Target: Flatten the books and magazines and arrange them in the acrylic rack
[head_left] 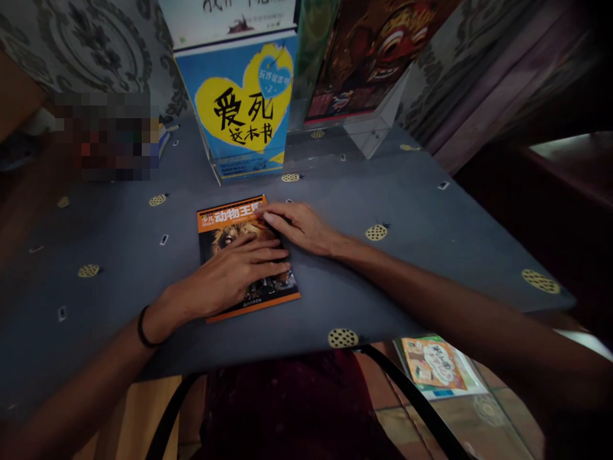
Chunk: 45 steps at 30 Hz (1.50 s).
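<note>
A closed book [220, 233] with an orange and black cover and an animal's face lies flat on the cloth-covered table [335, 281]. My left hand [234, 271] rests flat across the lower part of its cover, fingers stretched toward the right and the wrist wearing a dark band. At the book's upper right corner, my right hand [301, 225] touches the cover with extended fingers. The palm side of each hand is hidden. Part of the cover picture and title is covered by the hands.
Behind the book stands a blue book [239, 128] with a yellow heart. To its right, a dark red picture book [364, 57] leans on a clear stand [378, 121]. A pixelated patch hides something at left. An orange-covered book [435, 364] lies below the table edge.
</note>
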Available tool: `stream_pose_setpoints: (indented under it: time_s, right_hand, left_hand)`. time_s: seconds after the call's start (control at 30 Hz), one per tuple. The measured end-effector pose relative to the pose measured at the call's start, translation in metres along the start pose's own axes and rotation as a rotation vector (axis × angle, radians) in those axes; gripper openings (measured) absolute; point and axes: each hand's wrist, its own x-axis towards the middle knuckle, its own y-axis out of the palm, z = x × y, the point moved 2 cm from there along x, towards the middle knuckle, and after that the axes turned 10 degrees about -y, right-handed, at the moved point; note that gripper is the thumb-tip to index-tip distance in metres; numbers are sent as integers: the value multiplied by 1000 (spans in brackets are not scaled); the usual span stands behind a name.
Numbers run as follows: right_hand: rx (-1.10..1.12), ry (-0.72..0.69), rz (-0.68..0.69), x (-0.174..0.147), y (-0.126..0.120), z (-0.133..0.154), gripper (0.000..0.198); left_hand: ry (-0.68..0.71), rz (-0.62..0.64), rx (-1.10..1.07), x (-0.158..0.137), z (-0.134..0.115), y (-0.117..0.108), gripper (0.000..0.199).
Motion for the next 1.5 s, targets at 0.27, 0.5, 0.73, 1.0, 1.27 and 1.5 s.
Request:
stream_pose_setpoints:
  time_s: [0.27, 0.5, 0.73, 1.0, 1.27, 1.5]
  right_hand:
    - [-81, -71, 59, -7, 5, 4, 39]
    - [-176, -93, 134, -12, 11, 8, 39]
    - [-241, -61, 179, -24, 18, 20, 38]
    - [-281, -108, 225, -57, 23, 53, 50]
    - [-357, -123, 273, -77, 25, 68, 57]
    - [-355, 35, 184, -69, 23, 60, 53]
  left_hand:
    - [5, 52, -2, -12, -16, 5, 69]
    - [-3, 77, -17, -21, -25, 9, 84]
    - [-30, 1, 71, -29, -40, 16, 73]
    - [-141, -141, 117, -76, -58, 32, 81]
    - [-229, -264, 25, -134, -57, 22, 72]
    - [-589, -435, -76, -130, -22, 14, 42]
